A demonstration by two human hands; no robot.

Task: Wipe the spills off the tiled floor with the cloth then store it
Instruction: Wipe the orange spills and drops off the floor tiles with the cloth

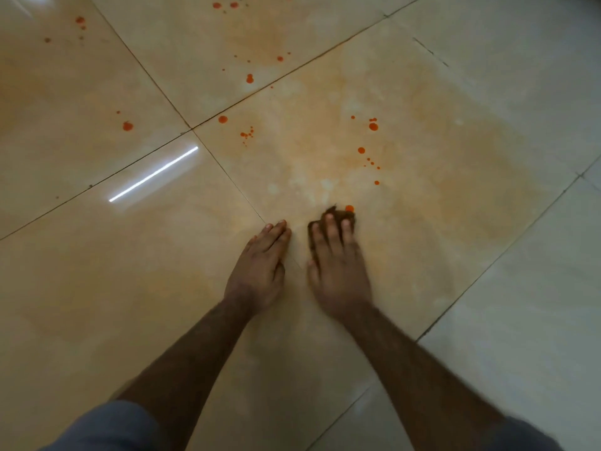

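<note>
Two hands — left hand [260, 268], right hand [338, 271] — one cloth [335, 215].

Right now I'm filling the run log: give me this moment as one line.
phase: wiping | right hand: fingers press brown cloth on tiled floor | left hand: flat on floor | orange drops: remain

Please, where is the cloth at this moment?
In the head view the cloth lies on the tiled floor just right of centre, pressed flat under the fingers of the right hand, with an orange drop at its far edge.
</note>
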